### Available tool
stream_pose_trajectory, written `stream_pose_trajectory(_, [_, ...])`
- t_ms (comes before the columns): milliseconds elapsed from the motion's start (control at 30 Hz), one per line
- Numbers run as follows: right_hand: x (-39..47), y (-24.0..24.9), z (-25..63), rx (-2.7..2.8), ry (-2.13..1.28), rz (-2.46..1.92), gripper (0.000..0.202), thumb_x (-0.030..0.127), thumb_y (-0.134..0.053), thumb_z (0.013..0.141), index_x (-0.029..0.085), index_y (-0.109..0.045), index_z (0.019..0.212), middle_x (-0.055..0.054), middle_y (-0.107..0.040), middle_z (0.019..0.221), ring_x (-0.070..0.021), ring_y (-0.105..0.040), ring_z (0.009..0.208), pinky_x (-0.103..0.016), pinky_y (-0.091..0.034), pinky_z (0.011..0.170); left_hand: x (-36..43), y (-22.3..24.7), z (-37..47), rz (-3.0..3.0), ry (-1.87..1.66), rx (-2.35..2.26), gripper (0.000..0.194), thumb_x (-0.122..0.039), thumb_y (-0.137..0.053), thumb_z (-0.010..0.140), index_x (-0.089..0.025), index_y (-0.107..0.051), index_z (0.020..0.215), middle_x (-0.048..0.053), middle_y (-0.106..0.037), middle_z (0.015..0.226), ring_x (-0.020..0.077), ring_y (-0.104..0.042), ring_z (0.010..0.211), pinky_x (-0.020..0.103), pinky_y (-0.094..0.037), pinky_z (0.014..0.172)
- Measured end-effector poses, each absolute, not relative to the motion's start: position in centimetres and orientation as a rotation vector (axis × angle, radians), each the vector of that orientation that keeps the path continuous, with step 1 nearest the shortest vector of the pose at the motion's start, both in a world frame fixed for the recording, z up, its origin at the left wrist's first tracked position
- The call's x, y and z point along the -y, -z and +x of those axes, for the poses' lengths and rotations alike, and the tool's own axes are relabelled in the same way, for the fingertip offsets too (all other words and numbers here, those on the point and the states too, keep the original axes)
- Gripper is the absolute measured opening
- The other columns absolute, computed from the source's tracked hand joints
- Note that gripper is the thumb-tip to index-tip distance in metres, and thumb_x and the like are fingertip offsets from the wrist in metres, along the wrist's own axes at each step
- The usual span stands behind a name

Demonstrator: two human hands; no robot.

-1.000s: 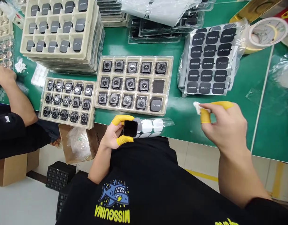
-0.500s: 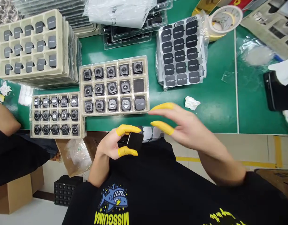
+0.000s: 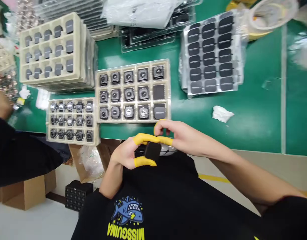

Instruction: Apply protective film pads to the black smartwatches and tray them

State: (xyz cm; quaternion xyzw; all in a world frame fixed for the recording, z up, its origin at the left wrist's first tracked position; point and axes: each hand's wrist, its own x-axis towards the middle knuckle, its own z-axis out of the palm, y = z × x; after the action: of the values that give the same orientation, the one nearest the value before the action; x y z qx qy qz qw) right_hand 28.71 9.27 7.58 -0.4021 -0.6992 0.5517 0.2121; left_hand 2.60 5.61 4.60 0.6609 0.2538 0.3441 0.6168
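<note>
Between its yellow-covered thumb and finger, my left hand (image 3: 133,153) holds a black square watch piece (image 3: 153,151) by its edges, over my lap. My right hand (image 3: 177,135) touches the piece's upper side, its yellow-tipped fingers bent and close together; whether they grip anything is too small to tell. Just beyond the hands lies a beige tray (image 3: 133,121) with watch bodies in its compartments, one holding only a flat dark square. A sheet of white and grey labels (image 3: 168,150) shows partly behind my fingers.
A smaller watch tray (image 3: 97,133) sits at the left, below a tall stack of trays (image 3: 78,50). Sheets of black stickers (image 3: 209,58), a crumpled tissue (image 3: 222,114) and tape rolls (image 3: 270,15) are at the right. Another person's arm (image 3: 1,103) is at far left.
My right hand has moved left to meet the black piece, and its spread fingers have drawn together. My left hand still holds the piece. The whole view has shifted sideways.
</note>
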Motion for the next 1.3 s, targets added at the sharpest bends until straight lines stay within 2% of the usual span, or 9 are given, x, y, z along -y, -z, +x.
stream_pose_trajectory(67, [-9.3,-7.0,28.9,1.927,-1.56,-1.099,0.001,0.028,-0.065,0.095,0.027,-0.065,0.095,-0.001,-0.073,0.09,-0.0212,-0.065,0.074,-0.031,-0.051,0.061,-5.7,-4.2,2.7,1.552,-0.689,-0.608,0.077,-0.06,-0.093,0.087,-0.023,-0.065,0.149,0.009,-0.08,0.116,0.0259,-0.081,0.099,0.038,-0.067,0.092])
stream_pose_trajectory(167, [-9.1,-5.6,29.2,1.977,-1.45,-1.03,0.015,0.018,-0.062,0.092,0.03,-0.069,0.098,-0.002,-0.077,0.089,-0.0237,-0.069,0.071,-0.033,-0.055,0.059,-6.3,-3.5,2.9,1.569,-0.472,-0.659,0.092,-0.068,-0.098,0.077,-0.019,-0.065,0.148,0.015,-0.081,0.125,0.0327,-0.082,0.111,0.042,-0.068,0.1])
stream_pose_trajectory(267, [-9.2,-4.4,29.4,2.008,-1.281,-0.977,0.03,0.011,-0.057,0.085,0.034,-0.07,0.101,-0.003,-0.08,0.093,-0.0274,-0.075,0.074,-0.034,-0.056,0.053,-7.0,-2.8,3.0,1.55,-0.362,-0.682,0.093,-0.066,-0.098,0.076,-0.02,-0.064,0.15,0.015,-0.081,0.13,0.0345,-0.082,0.118,0.041,-0.069,0.103])
stream_pose_trajectory(533, [-9.5,-4.1,28.8,2.057,-1.121,-1.0,0.034,0.01,-0.061,0.085,0.039,-0.068,0.103,-0.005,-0.081,0.1,-0.0335,-0.081,0.08,-0.038,-0.059,0.045,-6.4,-1.7,2.9,1.518,-0.438,-0.742,0.094,-0.059,-0.1,0.076,-0.017,-0.061,0.152,0.017,-0.081,0.131,0.0324,-0.083,0.116,0.041,-0.069,0.104])
stream_pose_trajectory(733, [-10.2,-4.0,28.7,1.995,-1.008,-1.158,0.02,0.023,-0.062,0.093,0.041,-0.067,0.102,-0.003,-0.081,0.094,-0.034,-0.078,0.075,-0.04,-0.056,0.045,-6.4,-1.3,3.1,1.53,-0.559,-0.701,0.096,-0.059,-0.102,0.075,-0.017,-0.061,0.152,0.019,-0.08,0.138,0.0337,-0.082,0.124,0.041,-0.068,0.106])
stream_pose_trajectory(867, [-10.6,-5.0,28.4,1.942,-0.985,-1.229,0.012,0.025,-0.062,0.097,0.037,-0.065,0.099,-0.003,-0.081,0.092,-0.0288,-0.073,0.065,-0.037,-0.049,0.045,-6.3,-1.6,3.0,1.512,-0.627,-0.753,0.096,-0.062,-0.104,0.07,-0.021,-0.065,0.149,0.017,-0.081,0.137,0.0337,-0.083,0.12,0.043,-0.069,0.105])
stream_pose_trajectory(967, [-10.9,-6.2,27.9,1.898,-0.911,-1.221,0.009,0.023,-0.062,0.099,0.031,-0.064,0.097,-0.003,-0.078,0.089,-0.0248,-0.071,0.066,-0.035,-0.052,0.053,-5.5,-2.3,2.7,1.494,-0.766,-0.751,0.091,-0.063,-0.103,0.071,-0.021,-0.068,0.145,0.015,-0.082,0.133,0.0321,-0.083,0.113,0.044,-0.068,0.105])
stream_pose_trajectory(1100, [-11.9,-7.5,28.0,1.823,-0.872,-1.196,0.01,0.024,-0.066,0.101,0.027,-0.063,0.093,-0.003,-0.074,0.09,-0.022,-0.068,0.077,-0.034,-0.055,0.065,-4.9,-2.6,2.1,1.413,-0.944,-0.793,0.077,-0.059,-0.096,0.082,-0.023,-0.069,0.144,0.013,-0.08,0.129,0.0279,-0.081,0.107,0.041,-0.067,0.1])
stream_pose_trajectory(1300, [-12.1,-10.6,30.8,1.706,-0.813,-1.254,0.016,0.041,-0.071,0.107,0.029,-0.067,0.099,-0.01,-0.077,0.119,-0.0321,-0.074,0.111,-0.052,-0.064,0.092,-5.8,-2.1,2.1,1.32,-0.955,-0.757,0.069,-0.052,-0.093,0.088,-0.024,-0.066,0.145,0.007,-0.078,0.108,0.0202,-0.077,0.088,0.034,-0.065,0.084])
